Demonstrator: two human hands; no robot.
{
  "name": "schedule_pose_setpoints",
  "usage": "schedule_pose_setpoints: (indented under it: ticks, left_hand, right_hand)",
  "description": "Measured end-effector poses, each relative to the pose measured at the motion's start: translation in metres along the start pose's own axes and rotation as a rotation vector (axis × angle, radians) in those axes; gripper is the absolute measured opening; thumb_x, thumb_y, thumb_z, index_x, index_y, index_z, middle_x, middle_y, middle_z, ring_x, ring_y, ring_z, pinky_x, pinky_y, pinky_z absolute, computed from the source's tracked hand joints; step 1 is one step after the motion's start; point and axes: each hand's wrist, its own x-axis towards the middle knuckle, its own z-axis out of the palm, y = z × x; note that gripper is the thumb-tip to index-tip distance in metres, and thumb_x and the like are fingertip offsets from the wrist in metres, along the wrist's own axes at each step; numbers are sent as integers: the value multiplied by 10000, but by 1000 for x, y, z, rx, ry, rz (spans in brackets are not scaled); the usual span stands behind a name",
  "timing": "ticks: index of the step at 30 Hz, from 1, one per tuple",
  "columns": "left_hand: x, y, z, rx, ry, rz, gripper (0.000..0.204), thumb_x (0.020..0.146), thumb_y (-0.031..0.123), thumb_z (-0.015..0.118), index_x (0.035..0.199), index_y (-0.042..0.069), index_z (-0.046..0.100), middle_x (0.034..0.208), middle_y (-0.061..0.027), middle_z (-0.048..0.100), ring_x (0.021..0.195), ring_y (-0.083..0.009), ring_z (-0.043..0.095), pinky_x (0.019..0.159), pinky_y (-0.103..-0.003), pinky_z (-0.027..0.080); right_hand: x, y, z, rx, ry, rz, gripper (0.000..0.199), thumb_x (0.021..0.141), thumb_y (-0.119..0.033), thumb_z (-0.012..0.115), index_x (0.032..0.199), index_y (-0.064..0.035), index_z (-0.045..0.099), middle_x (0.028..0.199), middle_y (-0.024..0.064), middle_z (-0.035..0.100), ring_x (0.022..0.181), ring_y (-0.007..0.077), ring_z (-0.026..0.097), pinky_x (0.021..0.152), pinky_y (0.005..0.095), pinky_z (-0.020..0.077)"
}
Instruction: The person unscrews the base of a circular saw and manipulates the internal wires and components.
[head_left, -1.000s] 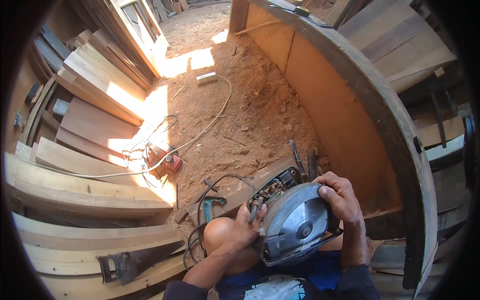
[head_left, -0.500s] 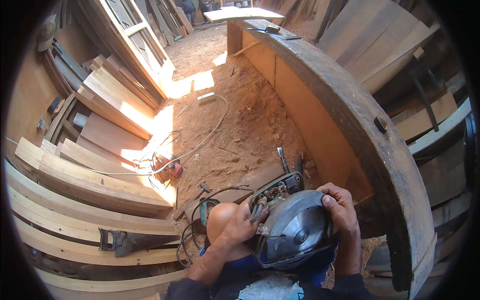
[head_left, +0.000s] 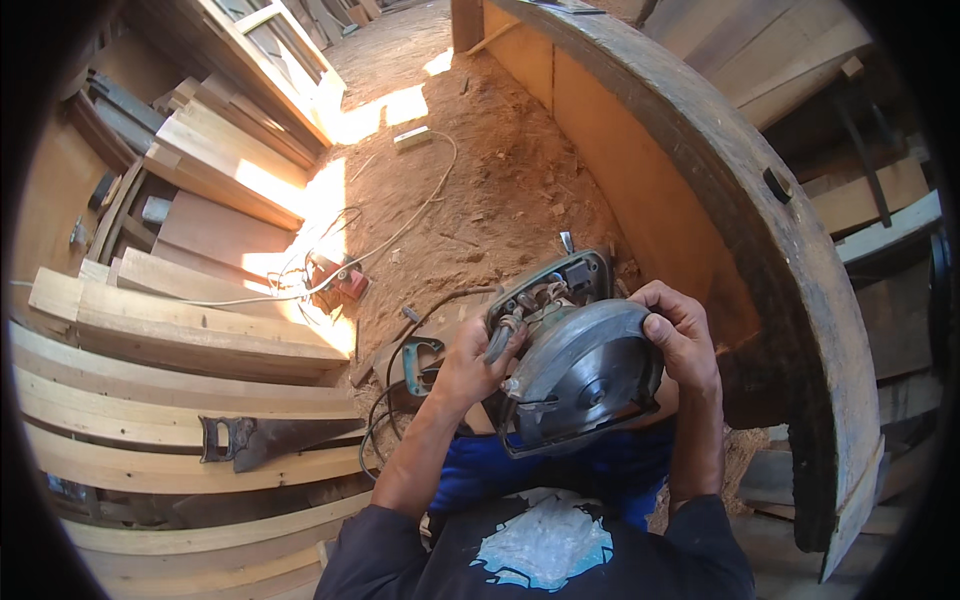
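Observation:
A circular saw (head_left: 540,400) is held up over my lap, its round blade (head_left: 598,388) and dark guard facing me. My left hand (head_left: 468,362) is closed on its left side, around the dark cord where it enters the handle. The handle's casing (head_left: 578,272) looks open, with wires and small parts showing inside. My right hand (head_left: 684,338) grips the right edge of the blade guard, thumb on the near face. Next to my left forearm, a teal handle-shaped piece (head_left: 424,366) lies on a board, beside the black cord.
Left, a handsaw (head_left: 262,440) rests on stacked planks (head_left: 190,350). A red power tool (head_left: 345,280) and a white extension socket (head_left: 411,137) with its cable lie on the sawdust-covered floor. The long workbench (head_left: 745,190) curves along my right. A metal tool tip (head_left: 567,242) shows behind the saw.
The view has tipped downward, showing more of my shirt. The saw is turned slightly and sits a little higher over my knees; both hands keep their hold.

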Motion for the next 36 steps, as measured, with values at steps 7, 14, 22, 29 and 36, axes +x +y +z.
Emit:
schedule_pose_setpoints:
  ticks: [7,14,22,29,36]
  left_hand:
    - [27,-24,-1,-33,-120,-17,219,1062,215,695,1167,23,673,977,-1,672,899,-103,580,827,-297,502]
    - [30,-33,-6,-11,-166,37,238,1062,185,677,1243,32,653,1043,2,665,974,-101,573,894,-294,493]
    - [14,-36,-37,-52,-180,-11,411,931,61,668,1327,-26,598,1225,-114,687,1147,-198,639,1034,-350,502]
    - [18,10,-54,285,-97,405,497,840,170,730,1291,-17,643,1270,-216,657,1225,-371,637,1083,-461,488]
    - [23,30,-66,492,-245,500,483,859,154,761,1311,23,655,1262,-182,675,1168,-372,645,1032,-450,513]
  right_hand:
    - [-20,-14,2,-193,53,85,451,995,-376,746,1166,39,713,1041,66,653,996,168,623,944,321,491]
    - [-1,-42,6,-491,62,50,405,1011,-323,716,1201,35,714,1108,137,668,1039,255,671,954,386,517]
    - [100,-78,66,-756,-572,22,273,935,-129,686,1164,7,747,839,181,728,823,338,728,773,410,546]
    - [121,-66,83,-819,-697,135,247,884,-150,745,1120,-100,800,822,157,722,814,309,722,739,421,519]
    - [135,-60,80,-1075,-746,-123,254,824,-154,801,1076,-135,822,1270,152,660,1212,375,620,928,448,496]
